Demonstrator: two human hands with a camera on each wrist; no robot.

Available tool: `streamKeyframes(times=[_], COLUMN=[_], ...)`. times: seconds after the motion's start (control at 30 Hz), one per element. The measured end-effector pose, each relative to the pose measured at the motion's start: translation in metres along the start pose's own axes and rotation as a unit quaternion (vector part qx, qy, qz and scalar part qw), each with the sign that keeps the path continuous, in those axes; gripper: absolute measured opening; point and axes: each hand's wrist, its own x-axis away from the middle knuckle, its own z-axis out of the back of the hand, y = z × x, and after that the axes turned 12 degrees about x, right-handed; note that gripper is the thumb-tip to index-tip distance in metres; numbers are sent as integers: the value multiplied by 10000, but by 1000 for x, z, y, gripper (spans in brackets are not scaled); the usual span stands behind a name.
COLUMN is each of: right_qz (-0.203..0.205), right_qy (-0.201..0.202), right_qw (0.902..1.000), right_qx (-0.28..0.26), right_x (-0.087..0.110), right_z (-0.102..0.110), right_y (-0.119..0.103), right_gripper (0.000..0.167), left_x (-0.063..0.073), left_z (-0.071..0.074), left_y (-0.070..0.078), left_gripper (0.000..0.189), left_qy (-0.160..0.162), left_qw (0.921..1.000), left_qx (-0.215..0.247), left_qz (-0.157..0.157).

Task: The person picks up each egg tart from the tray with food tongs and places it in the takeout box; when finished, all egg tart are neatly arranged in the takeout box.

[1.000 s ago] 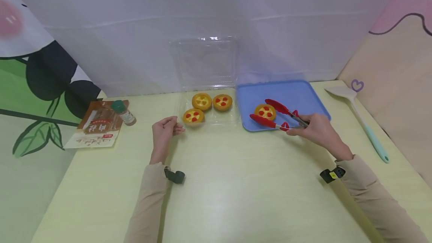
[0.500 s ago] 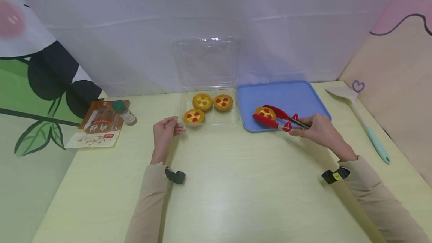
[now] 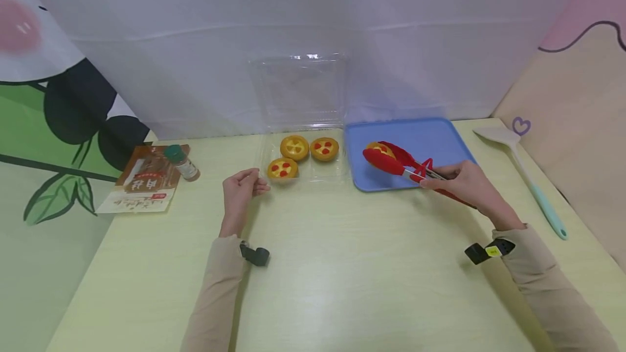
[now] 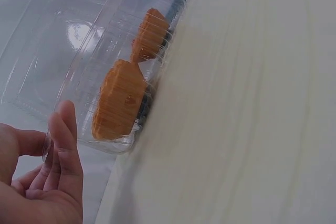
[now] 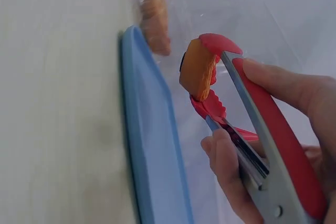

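Note:
My right hand (image 3: 462, 183) grips red-tipped metal tongs (image 5: 273, 145). Between the tong heads an egg tart (image 5: 198, 70) with red bits on top is pinched, lifted above the blue tray (image 3: 425, 140). My left hand (image 3: 240, 194) pinches the near left edge of a clear plastic box (image 4: 79, 72) between thumb and fingers. Its lid stands raised against the back cloth. Inside the box sit three tarts: a yellow-topped tart (image 3: 294, 148) at the back left, a red-dotted tart (image 3: 325, 149) to its right, and another red-dotted tart (image 3: 282, 168) in front.
A brown food packet (image 3: 142, 178) lies at the left, with a green-capped seasoning bottle (image 3: 182, 163) on its right edge. Right of the tray lies a spatula (image 3: 530, 183) with a mint handle. A white cloth (image 3: 205, 69) hangs behind the table.
The tongs have closed on the tart in the tray and raised it, tilting it slightly. My left hand stays at the box edge.

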Motion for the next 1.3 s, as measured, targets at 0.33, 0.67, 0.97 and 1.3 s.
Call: streamKeyframes(times=[0.33,0.67,0.97,1.3], right_qz=[415,804,965,1098], right_qy=[-197,-540,-645,-840], right_qw=[9985,9953,9932,9893], right_qx=[-311,-95,83,475], right_x=[-15,-49,-73,-77], right_z=[-7,-28,-42,-39], right_y=[-42,-85,-106,-125], right_gripper=[69,62,50,33], left_x=[-1,1,3,2], left_z=[1,-1,-2,-1], left_y=[0,1,0,0], left_gripper=[38,38,36,37], left_qy=[44,67,97,94], left_qw=[10000,9999,9997,9997], left_qx=[-70,-158,-202,-237], left_qz=[-7,24,49,-10])
